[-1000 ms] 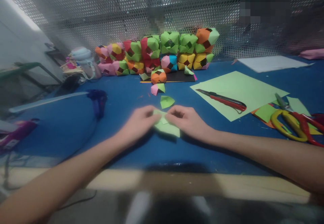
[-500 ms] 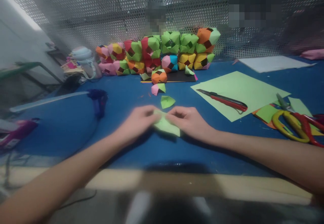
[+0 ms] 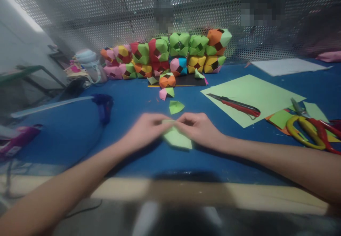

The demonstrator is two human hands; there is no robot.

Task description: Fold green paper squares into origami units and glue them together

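Between my two hands is a small folded piece of light green paper [image 3: 178, 138], just above or on the blue tabletop. My left hand [image 3: 149, 127] pinches its upper left edge, thumb on top. My right hand [image 3: 199, 126] grips the upper right part, its thumb close to the left thumb. The fingers behind the paper are hidden. Just beyond my hands lies a small green folded paper piece [image 3: 176, 107], and past it a pink and green folded piece [image 3: 166, 94].
Stacked paper balls [image 3: 179, 44] line the back. At right are a green sheet [image 3: 255, 86] bearing a red utility knife [image 3: 236, 105], and scissors [image 3: 306, 131]. A blue glue gun [image 3: 102, 106] and a purple tool [image 3: 20, 141] lie left. White paper [image 3: 287, 66] lies far right.
The light green paper's lower edge has come down towards me and shows flatter and larger. Both thumbs sit slightly lower along its upper edge. Other things have stayed put.
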